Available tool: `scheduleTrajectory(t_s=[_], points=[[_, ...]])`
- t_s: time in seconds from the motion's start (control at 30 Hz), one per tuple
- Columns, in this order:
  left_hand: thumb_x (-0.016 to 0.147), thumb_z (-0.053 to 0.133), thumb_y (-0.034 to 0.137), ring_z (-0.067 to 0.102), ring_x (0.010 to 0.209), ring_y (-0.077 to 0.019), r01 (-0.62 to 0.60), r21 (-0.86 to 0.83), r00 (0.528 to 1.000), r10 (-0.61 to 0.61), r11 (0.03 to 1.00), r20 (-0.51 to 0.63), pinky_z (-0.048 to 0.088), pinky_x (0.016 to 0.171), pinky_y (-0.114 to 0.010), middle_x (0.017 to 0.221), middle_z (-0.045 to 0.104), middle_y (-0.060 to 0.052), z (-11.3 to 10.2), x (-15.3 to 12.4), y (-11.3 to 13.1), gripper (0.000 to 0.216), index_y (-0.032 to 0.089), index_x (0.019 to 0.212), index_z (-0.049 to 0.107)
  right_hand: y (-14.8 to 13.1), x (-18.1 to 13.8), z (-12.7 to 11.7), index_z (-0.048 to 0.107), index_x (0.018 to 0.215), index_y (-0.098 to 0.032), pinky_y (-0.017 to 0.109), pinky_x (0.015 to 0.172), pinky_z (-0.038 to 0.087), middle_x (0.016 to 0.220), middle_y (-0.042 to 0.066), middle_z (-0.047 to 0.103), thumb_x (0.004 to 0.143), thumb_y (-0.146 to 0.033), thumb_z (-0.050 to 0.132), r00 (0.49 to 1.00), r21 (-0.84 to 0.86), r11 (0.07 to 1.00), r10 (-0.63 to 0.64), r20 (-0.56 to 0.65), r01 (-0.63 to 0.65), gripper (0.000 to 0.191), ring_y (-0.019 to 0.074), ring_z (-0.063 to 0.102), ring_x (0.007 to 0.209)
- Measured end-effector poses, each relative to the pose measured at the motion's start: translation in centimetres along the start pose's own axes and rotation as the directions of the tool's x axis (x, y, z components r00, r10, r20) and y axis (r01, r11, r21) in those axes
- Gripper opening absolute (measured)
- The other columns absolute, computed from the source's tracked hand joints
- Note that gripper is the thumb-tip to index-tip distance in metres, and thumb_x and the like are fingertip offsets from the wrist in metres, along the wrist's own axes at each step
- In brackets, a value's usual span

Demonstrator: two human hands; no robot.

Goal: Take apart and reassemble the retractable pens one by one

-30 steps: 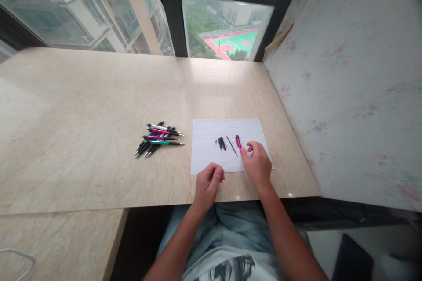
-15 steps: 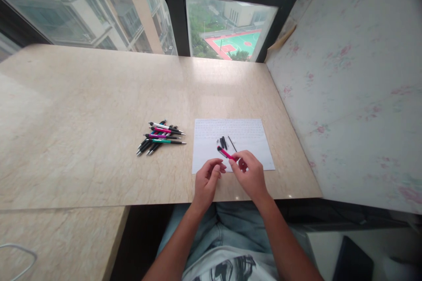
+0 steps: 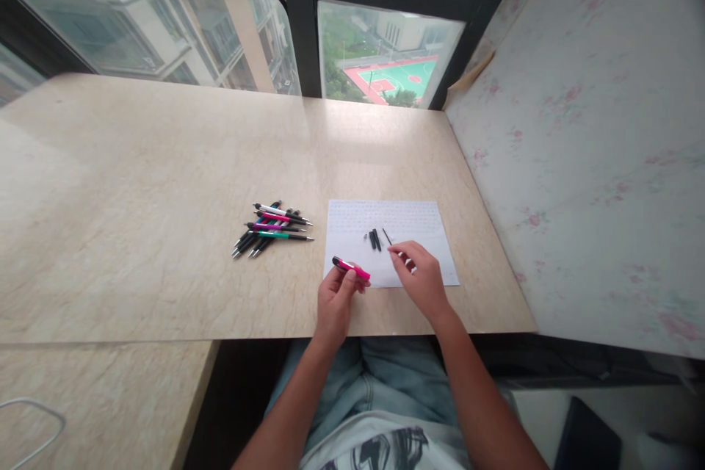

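Observation:
A pink pen barrel (image 3: pixel 352 269) with a black end is held in my left hand (image 3: pixel 335 302), the fingers closed round it above the near edge of the paper (image 3: pixel 413 264). My right hand (image 3: pixel 419 275) is closed in a pinch at the near end of a thin dark pen refill (image 3: pixel 386 236); the fingertips cover that end. Just left of the refill, two short black pen parts (image 3: pixel 375 239) lie side by side on the paper. A tiny metallic piece (image 3: pixel 365 236) rests beside them.
A heap of several click pens (image 3: pixel 272 228) in different colours lies left of the paper on the marble-patterned table (image 3: pixel 165 235). Windows (image 3: pixel 385 51) stand behind the table. A flowered wall (image 3: pixel 595 161) bounds the right side. A white cable (image 3: pixel 38 404) lies at lower left.
The pink barrel has passed from my right hand into my left, which closed round it. My right hand has come to the near end of the refill.

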State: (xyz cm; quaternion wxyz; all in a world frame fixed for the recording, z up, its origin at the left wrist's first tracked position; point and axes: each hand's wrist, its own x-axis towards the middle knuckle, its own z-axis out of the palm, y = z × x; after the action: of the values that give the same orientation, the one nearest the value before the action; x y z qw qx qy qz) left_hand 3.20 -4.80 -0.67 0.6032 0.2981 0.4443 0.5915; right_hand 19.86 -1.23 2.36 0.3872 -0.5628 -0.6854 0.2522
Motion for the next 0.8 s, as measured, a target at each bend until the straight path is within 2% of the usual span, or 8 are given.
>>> scheduleTrajectory(t_s=[0.13, 0.3, 0.6, 0.8], points=[[0.082, 0.067, 0.036, 0.058, 0.067, -0.0129, 0.027, -0.075, 1.000, -0.027, 0.997, -0.006, 0.043, 0.064, -0.026, 0.078, 0.065, -0.004, 0.1, 0.1, 0.0, 0.023, 0.014, 0.088, 0.065, 3.7, 2.4, 0.1, 0.069, 0.100, -0.020, 0.031, 0.073, 0.049, 0.096, 0.006, 0.067, 0.087, -0.014, 0.050, 1.000, -0.227, 0.974, -0.018, 0.007, 0.019, 0.024, 0.0163, 0.061, 0.074], [0.081, 0.069, 0.035, 0.058, 0.068, -0.0128, 0.059, -0.163, 0.998, -0.064, 0.985, -0.024, 0.044, 0.067, -0.027, 0.079, 0.064, -0.004, 0.0, 0.2, 0.0, 0.022, 0.014, 0.088, 0.065, 5.3, 3.3, 0.7, 0.070, 0.103, -0.020, 0.031, 0.078, 0.049, 0.098, 0.008, 0.066, 0.088, -0.013, 0.048, 0.992, -0.301, 0.949, -0.062, 0.107, 0.092, 0.027, 0.0193, 0.062, 0.087], [0.082, 0.068, 0.035, 0.053, 0.063, -0.0109, 0.057, -0.153, 0.998, -0.059, 0.987, -0.006, 0.040, 0.062, -0.025, 0.073, 0.061, -0.002, -0.2, 0.2, 0.0, 0.021, 0.015, 0.087, 0.064, 6.0, 3.4, 1.2, 0.071, 0.096, -0.019, 0.033, 0.076, 0.050, 0.091, 0.008, 0.066, 0.089, -0.019, 0.050, 0.994, -0.309, 0.946, -0.080, 0.072, 0.098, 0.022, 0.0195, 0.062, 0.082], [0.082, 0.069, 0.034, 0.052, 0.063, -0.0098, 0.051, -0.186, 0.998, -0.055, 0.981, -0.016, 0.040, 0.061, -0.023, 0.072, 0.060, -0.001, -0.3, 0.2, -0.1, 0.020, 0.015, 0.085, 0.064, 4.4, 2.5, 0.4, 0.072, 0.090, -0.019, 0.031, 0.067, 0.050, 0.087, 0.006, 0.068, 0.088, -0.024, 0.056, 0.999, -0.143, 0.990, 0.008, -0.054, -0.015, 0.018, 0.0168, 0.061, 0.071]])
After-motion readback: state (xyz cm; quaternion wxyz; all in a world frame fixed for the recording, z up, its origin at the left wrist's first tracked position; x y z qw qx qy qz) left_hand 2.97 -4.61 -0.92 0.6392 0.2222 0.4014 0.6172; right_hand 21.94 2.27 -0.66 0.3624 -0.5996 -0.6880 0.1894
